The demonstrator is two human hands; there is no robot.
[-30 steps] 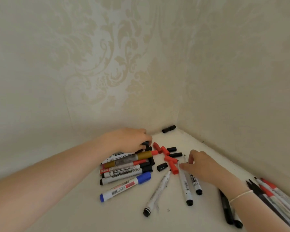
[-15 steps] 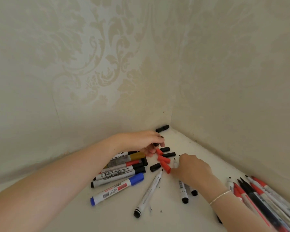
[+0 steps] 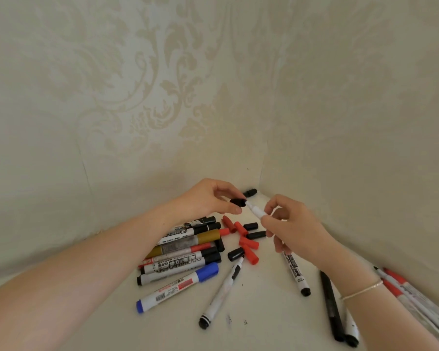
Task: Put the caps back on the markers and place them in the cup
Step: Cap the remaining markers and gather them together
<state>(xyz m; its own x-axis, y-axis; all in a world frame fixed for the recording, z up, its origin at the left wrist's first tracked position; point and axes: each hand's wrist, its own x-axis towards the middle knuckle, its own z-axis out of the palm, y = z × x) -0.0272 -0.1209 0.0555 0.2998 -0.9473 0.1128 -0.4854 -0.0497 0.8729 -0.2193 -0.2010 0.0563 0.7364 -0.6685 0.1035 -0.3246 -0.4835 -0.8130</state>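
Marker [image 3: 257, 211], white-barrelled with its nib bare, is held up above the tabletop [image 3: 264, 307] between both hands. The right hand [image 3: 293, 228] pinches the barrel with curled fingers; the left hand [image 3: 208, 198] pinches a black cap [image 3: 238, 201] between thumb and fingertips, its mouth right at the nib. I judge the cap is about to be pushed on.

The likeliest slip is a crooked meeting: if cap and barrel are not in line, the nib can smear the cap rim or a finger, or the cap can seat only partway and fall off later. A black cap pressed onto a marker of another colour would also be a wrong match; the nib colour is too small to tell here. A dropped cap could roll in among the loose red caps [image 3: 249, 245] and black caps [image 3: 256, 234] just below the hands.

Room is tight. Two papered walls [image 3: 340, 122] meet in a corner close behind the hands, with one more black cap [image 3: 250, 192] lying in it. Capped markers [image 3: 185, 249] lie in a row under the left forearm, uncapped ones lie nearer the camera, and thin pens [image 3: 421, 300] run along the right wall. Open surface lies mostly toward the camera. No cup shows anywhere in view, so where the finished marker goes cannot be told.
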